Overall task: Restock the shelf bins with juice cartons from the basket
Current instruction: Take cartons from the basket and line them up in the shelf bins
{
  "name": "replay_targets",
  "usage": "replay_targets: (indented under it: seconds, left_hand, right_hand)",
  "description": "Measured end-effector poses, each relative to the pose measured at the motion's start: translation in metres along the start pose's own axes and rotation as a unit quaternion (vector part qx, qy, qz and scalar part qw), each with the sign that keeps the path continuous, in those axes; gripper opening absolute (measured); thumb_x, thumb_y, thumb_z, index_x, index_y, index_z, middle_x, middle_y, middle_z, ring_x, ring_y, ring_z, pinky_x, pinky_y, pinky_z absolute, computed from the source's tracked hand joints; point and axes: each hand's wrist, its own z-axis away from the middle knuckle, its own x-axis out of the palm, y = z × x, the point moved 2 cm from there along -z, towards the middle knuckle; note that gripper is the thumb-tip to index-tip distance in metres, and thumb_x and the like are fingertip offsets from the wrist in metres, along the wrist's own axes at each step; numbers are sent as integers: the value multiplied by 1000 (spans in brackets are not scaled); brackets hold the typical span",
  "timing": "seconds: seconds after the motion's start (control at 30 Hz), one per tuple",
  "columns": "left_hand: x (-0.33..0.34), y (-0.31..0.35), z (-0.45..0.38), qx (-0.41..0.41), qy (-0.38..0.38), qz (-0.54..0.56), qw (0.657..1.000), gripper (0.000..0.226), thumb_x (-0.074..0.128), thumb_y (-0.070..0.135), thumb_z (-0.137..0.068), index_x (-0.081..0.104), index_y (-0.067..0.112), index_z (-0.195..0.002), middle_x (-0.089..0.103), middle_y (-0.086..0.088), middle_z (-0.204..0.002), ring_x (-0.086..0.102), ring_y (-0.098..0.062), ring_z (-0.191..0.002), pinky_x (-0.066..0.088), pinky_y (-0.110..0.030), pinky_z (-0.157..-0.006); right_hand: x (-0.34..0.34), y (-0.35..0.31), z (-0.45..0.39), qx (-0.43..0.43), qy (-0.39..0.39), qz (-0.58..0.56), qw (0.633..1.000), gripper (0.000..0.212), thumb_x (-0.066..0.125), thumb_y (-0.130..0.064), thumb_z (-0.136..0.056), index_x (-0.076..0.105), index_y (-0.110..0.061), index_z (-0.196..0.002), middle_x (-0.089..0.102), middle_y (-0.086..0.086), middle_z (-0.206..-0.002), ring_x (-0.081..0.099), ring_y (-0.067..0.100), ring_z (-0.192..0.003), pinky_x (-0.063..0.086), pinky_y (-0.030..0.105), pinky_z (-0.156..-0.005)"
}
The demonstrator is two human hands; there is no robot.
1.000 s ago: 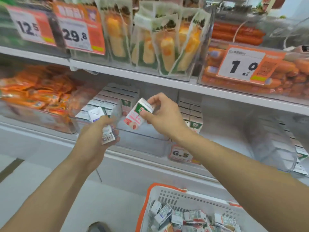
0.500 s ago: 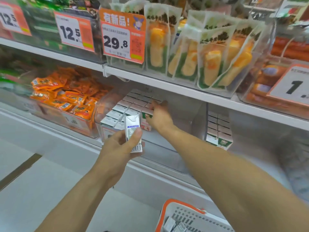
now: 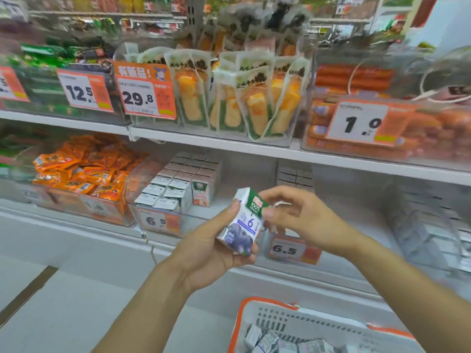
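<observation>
The left hand (image 3: 209, 247) holds a small juice carton (image 3: 242, 222) in front of the shelf. Its thumb and fingers wrap around the carton. The carton is white with a green top corner, a big "6" and dark blue berries on the front. It is tilted a little.

The right hand (image 3: 295, 215) is just beside the carton, at its top right corner. Its fingers are bent, and the fingertips are at the green corner. I cannot tell if they pinch the carton or only touch it.

Behind the hands is a clear shelf bin (image 3: 163, 215) with rows of cartons (image 3: 175, 186) standing in it. A price tag (image 3: 159, 221) on its front reads "6.5". Another tag (image 3: 293, 249) with "6.5" sits lower, under the right hand.

To the left of the bin is a bin of orange snack packs (image 3: 84, 169). On the shelf above stand yellow snacks in clear bags (image 3: 229, 98), and red sausages (image 3: 356, 77) lie to the right.

At the bottom is a white basket (image 3: 318, 324) with an orange rim. More small cartons (image 3: 267, 340) lie in it.
</observation>
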Motion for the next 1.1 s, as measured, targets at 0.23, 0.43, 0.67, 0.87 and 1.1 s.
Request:
replay_targets:
  seconds: [0.23, 0.43, 0.67, 0.87, 1.1]
  left_hand:
    - [76, -53, -36, -17, -96, -131, 987, 51, 75, 44, -77, 68, 7, -112, 57, -22, -90, 54, -25, -61, 51, -32, -58]
    - [129, -103, -60, -46, -147, -161, 975, 77, 80, 43, -69, 55, -1, -127, 66, -26, -105, 66, -32, -79, 56, -37, -68]
    - [131, -120, -96, 297, 8, -608, 737, 43, 75, 35, -82, 52, 26, -117, 57, 12, -112, 50, 5, -101, 35, -5, -90]
    - [118, -140, -131, 274, 33, -743, 609, 44, 72, 45, -83, 58, 23, -119, 63, 9, -104, 55, -17, -104, 42, -36, -93]
    - [124, -152, -144, 310, 41, -800, 512, 19, 77, 38, -79, 62, 26, -80, 66, 12, -66, 63, -18, -68, 48, -37, -70]
  right_hand:
    - [-72, 29, 94, 29, 74, -86, 993, 47, 79, -13, -78, 59, 4, -117, 67, 31, -101, 67, 35, -76, 56, 35, -64]
    - [-132, 33, 162, 38, 114, -46, 992, 33, 75, -1, -74, 56, 3, -101, 64, 21, -98, 70, 36, -80, 60, 34, -66]
    - [-242, 26, 205, 36, 293, 212, 931, 39, 83, -31, -66, 60, -21, -96, 68, 1, -98, 72, 31, -82, 57, 44, -79]
    - [-315, 59, 222, 218, 337, 381, 833, 41, 89, -20, -70, 58, -20, -97, 65, 8, -94, 60, 21, -75, 43, 33, -70]
    - [-312, 124, 209, 279, 268, 366, 847, 44, 89, -30, -69, 60, -21, -101, 63, 5, -99, 62, 22, -78, 46, 29, -59]
